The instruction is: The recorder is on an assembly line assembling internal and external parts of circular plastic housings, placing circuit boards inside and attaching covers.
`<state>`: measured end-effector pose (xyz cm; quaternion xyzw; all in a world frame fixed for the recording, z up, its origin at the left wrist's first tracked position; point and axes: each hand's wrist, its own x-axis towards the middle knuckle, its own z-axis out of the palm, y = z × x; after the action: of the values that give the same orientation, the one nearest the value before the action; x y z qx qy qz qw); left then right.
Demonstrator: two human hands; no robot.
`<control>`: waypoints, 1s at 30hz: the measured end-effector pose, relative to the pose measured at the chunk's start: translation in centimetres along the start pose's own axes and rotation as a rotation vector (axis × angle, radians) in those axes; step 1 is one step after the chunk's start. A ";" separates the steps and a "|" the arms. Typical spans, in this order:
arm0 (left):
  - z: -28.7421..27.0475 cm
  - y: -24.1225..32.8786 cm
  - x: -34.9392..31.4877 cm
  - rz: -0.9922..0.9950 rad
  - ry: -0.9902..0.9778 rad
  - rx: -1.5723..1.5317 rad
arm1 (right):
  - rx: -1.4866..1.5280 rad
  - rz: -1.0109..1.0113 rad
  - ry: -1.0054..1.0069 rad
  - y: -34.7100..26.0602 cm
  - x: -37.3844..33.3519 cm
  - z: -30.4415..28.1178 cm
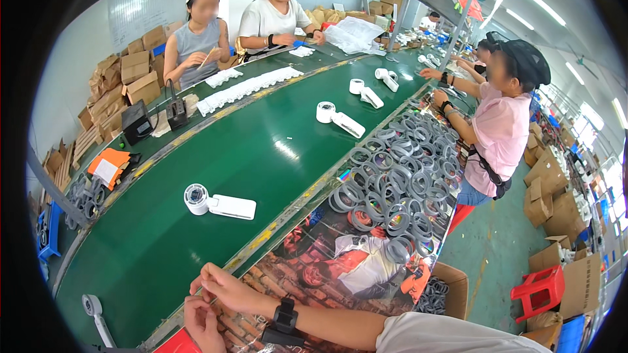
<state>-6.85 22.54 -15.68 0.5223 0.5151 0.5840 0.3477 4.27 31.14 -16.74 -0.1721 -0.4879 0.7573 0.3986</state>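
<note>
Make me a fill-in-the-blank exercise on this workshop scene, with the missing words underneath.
1. The strap by the person's right hand is coloured ____.
2. The belt under the white gadgets is ____.
3. The large heap of grey rings lies to the ____ of the belt in the picture.
4. The stool at lower right is ____.

Missing words: black; green; right; red

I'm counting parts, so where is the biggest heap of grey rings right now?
In the head view, the heap of grey rings lies right of centre on the picture-covered table, between the green belt and the co-worker in pink.
</note>
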 end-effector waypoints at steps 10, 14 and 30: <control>-0.2 0.1 0.0 0.037 0.020 0.057 | 0.065 -0.020 -0.052 0.5 0.4 -0.1; 0.4 1.3 0.5 -0.008 -0.012 0.094 | -0.097 0.083 -0.021 -1.7 -0.2 -0.4; 0.2 1.6 0.4 0.031 0.071 0.114 | 0.219 0.103 -0.071 -1.9 -0.2 -0.3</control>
<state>-6.56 22.63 -14.07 0.5283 0.5513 0.5770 0.2898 5.37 31.58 -15.26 -0.1255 -0.4067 0.8310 0.3581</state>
